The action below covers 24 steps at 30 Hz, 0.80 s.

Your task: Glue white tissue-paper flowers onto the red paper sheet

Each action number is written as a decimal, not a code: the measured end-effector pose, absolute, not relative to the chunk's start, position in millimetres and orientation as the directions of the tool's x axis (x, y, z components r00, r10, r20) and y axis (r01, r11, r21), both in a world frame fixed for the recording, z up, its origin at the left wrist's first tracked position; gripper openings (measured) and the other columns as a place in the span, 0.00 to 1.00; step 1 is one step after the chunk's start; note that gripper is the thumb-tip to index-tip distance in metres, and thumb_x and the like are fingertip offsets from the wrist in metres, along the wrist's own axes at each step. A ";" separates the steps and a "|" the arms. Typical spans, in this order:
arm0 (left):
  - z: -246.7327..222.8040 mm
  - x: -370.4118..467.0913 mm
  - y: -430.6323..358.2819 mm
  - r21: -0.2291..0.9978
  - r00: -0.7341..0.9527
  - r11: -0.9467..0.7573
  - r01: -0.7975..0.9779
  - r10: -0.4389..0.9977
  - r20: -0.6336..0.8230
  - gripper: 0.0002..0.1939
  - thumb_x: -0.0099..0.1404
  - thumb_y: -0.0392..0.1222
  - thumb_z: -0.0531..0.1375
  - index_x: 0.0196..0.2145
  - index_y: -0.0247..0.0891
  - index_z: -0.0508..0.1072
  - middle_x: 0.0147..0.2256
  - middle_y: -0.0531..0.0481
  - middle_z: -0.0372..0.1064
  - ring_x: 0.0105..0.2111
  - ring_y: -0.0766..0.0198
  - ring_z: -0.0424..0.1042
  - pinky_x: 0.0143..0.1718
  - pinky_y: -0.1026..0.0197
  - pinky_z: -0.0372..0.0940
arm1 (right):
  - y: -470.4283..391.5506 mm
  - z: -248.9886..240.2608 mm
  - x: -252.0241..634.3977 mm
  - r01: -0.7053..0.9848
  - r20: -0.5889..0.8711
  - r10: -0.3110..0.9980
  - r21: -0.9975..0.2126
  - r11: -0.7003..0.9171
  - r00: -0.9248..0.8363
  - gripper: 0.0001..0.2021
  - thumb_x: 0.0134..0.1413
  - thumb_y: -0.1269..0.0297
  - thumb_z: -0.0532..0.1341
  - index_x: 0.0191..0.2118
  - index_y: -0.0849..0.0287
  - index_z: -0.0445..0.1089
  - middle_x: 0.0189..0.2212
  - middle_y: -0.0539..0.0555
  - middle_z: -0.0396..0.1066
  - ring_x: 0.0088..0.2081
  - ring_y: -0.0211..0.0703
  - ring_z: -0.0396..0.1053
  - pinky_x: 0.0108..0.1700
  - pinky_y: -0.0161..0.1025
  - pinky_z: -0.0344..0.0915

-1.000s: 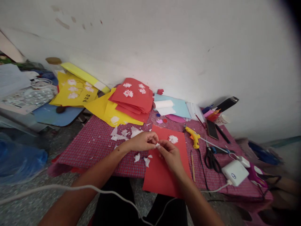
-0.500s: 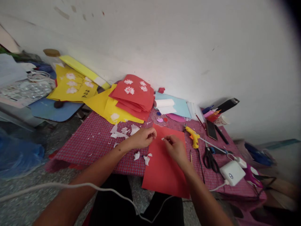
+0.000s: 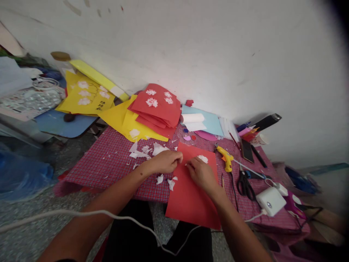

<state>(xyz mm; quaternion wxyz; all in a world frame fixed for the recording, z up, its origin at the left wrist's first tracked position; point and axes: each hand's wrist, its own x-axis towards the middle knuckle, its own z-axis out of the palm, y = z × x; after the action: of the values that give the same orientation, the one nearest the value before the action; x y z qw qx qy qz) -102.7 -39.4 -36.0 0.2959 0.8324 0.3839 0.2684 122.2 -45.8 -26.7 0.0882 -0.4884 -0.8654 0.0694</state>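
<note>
A sheet of red paper lies in front of me, overhanging the table's near edge. My right hand is over it, thumb and fingers pinching a small scrap of white paper. Just beyond its knuckles, a white paper flower sits on the red sheet, partly hidden by the hand. My left hand is at the sheet's left edge, fingers curled together; whatever they hold is hidden. Torn white paper lies below that hand, and more pieces are to its left.
A yellow glue gun, black scissors and a white adapter box with cords are on the right. Stacked red sheets with white flowers and yellow sheets are at the back. A white cable crosses in front of my lap.
My right hand has shifted slightly down and left with the scrap, and the white flower beyond it now shows. My left hand stays nearly in place. The view has tilted a little.
</note>
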 end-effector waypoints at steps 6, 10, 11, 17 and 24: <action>-35.9 -103.0 -39.7 0.706 0.554 -0.522 0.479 0.803 0.219 0.11 0.58 0.28 0.53 0.35 0.40 0.70 0.30 0.52 0.70 0.30 0.62 0.67 0.31 0.62 0.56 | -47.9 -22.9 116.4 0.843 0.072 0.855 -0.142 0.518 -0.513 0.08 0.65 0.68 0.57 0.36 0.57 0.73 0.35 0.56 0.74 0.36 0.45 0.70 0.34 0.38 0.56; -36.1 -103.1 -39.6 0.694 0.562 -0.534 0.483 0.797 0.222 0.11 0.59 0.28 0.53 0.35 0.40 0.70 0.30 0.52 0.70 0.30 0.62 0.67 0.31 0.62 0.55 | -48.4 -22.9 113.5 0.847 0.074 0.854 -0.113 0.520 -0.514 0.08 0.65 0.68 0.57 0.36 0.57 0.73 0.37 0.57 0.74 0.36 0.46 0.70 0.33 0.38 0.55; -36.2 -103.1 -39.5 0.691 0.562 -0.535 0.487 0.797 0.222 0.11 0.59 0.28 0.52 0.35 0.40 0.70 0.30 0.52 0.70 0.30 0.62 0.67 0.31 0.62 0.55 | -48.5 -22.8 112.8 0.847 0.072 0.854 -0.111 0.520 -0.515 0.08 0.65 0.68 0.57 0.36 0.57 0.73 0.37 0.57 0.74 0.36 0.46 0.70 0.33 0.38 0.55; -36.1 -103.3 -39.4 0.679 0.569 -0.546 0.492 0.791 0.223 0.11 0.59 0.28 0.52 0.36 0.40 0.69 0.30 0.52 0.70 0.30 0.62 0.67 0.31 0.62 0.55 | -50.7 -21.9 111.1 0.841 0.068 0.854 -0.151 0.520 -0.516 0.09 0.66 0.68 0.56 0.38 0.58 0.74 0.37 0.57 0.75 0.37 0.46 0.71 0.34 0.38 0.58; -35.8 -103.6 -38.7 0.712 0.548 -0.530 0.461 0.801 0.242 0.12 0.58 0.28 0.52 0.35 0.39 0.70 0.30 0.52 0.71 0.30 0.63 0.68 0.31 0.63 0.56 | -56.2 -23.3 131.4 0.750 0.220 0.865 -0.431 0.502 -0.452 0.13 0.63 0.68 0.57 0.51 0.57 0.72 0.42 0.58 0.73 0.39 0.47 0.72 0.41 0.40 0.65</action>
<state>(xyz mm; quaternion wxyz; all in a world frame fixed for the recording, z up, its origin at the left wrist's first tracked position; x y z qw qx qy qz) -103.6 -38.7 -35.8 0.2992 0.8273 0.3812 0.2842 131.4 -56.2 -23.3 0.2089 -0.4800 -0.8409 0.1369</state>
